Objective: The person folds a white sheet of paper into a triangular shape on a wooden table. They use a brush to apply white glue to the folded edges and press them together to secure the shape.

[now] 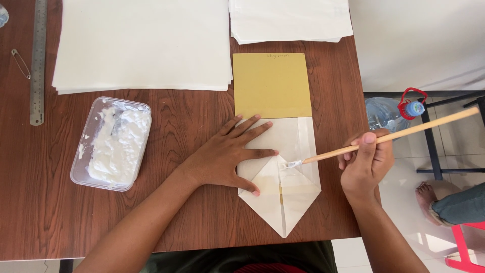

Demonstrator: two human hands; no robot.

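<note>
1. Nearest the camera, the pointed bottom flap of a folded white paper bag (283, 202) lies flat on the brown table (45, 212), its tip toward the person.
2. The left hand (227, 156) lies flat and spread, gripping nothing, pressing down the folds at the bag's left half.
3. The right hand (366, 162) is clenched round a wooden glue brush (384, 137); its white-loaded tip touches the bag at the middle where the folds meet.
4. A mustard card template (272, 83) sticks out of the bag's far end.
5. A clear tub of white paste (113, 144) stands well left of the bag.
6. Judging by this, the bottom folds are creased, pasting is just under way, and the flaps are not yet closed.
</note>
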